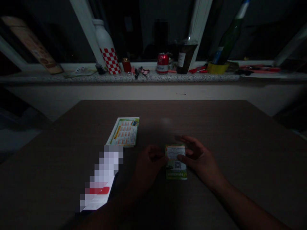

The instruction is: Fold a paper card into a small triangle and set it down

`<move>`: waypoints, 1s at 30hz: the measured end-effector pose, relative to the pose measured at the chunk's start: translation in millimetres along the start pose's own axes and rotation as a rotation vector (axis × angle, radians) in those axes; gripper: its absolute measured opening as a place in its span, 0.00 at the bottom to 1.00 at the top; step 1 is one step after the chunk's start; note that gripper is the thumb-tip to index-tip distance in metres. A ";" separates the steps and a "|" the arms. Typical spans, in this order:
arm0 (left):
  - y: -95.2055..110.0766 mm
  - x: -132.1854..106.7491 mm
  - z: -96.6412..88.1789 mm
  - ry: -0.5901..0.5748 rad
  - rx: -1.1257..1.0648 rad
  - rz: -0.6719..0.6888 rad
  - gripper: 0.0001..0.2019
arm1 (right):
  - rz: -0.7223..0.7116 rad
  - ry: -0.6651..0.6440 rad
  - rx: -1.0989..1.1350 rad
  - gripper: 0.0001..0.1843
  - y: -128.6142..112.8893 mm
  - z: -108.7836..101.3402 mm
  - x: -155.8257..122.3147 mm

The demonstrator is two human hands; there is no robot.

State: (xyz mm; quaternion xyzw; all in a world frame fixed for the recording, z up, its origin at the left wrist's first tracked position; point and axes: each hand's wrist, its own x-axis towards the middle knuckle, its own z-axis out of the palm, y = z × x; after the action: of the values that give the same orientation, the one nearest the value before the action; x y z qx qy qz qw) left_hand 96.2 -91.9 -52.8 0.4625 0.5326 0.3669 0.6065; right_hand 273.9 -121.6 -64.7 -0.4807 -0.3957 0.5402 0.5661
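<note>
A small folded leaflet (176, 172), printed with text, a QR code and a green band, is between my hands over the dark table. My right hand (202, 161) grips its right edge, thumb on the printed face and other fingers behind or beyond it. My left hand (148, 166) has curled fingers and pinches the left edge with its thumb; its fingertips are partly in shadow. To the left lies a stack of printed leaflets (125, 132) with a calendar-like grid on top. A lit phone (99, 191), its screen partly blurred out, lies below that stack.
Along the back runs a stone windowsill (144, 76). On it stand a white bottle with red checks (107, 51), a red can (163, 63), a dark plastic cup (184, 59) and a green bottle (227, 41). A tall tan cylinder (33, 46) leans at far left.
</note>
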 end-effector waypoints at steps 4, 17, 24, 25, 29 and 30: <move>-0.6 0.8 -0.4 0.023 0.019 0.004 0.15 | 0.001 0.004 -0.010 0.33 2.2 -0.9 0.7; 8.0 -1.4 -3.9 0.037 0.111 0.087 0.15 | 0.030 0.110 -0.060 0.35 0.4 -4.4 1.1; 7.0 0.1 -6.2 -0.005 0.134 0.117 0.14 | 0.051 0.135 -0.081 0.34 -3.3 -3.6 2.7; 7.0 0.5 -6.8 -0.006 0.130 0.123 0.14 | 0.055 0.124 -0.079 0.35 -3.0 -4.0 3.1; 9.5 1.7 -10.2 0.019 0.159 0.143 0.13 | 0.059 0.074 -0.052 0.37 -0.2 -7.4 4.3; 10.5 1.8 -10.9 0.030 0.175 0.141 0.13 | 0.055 0.066 -0.045 0.36 0.4 -8.2 4.3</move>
State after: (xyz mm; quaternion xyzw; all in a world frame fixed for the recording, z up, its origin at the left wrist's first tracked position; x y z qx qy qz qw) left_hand 86.2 -85.1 -43.5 0.5443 0.5377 0.3675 0.5287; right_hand 282.2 -118.4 -67.2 -0.5218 -0.3754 0.5303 0.5527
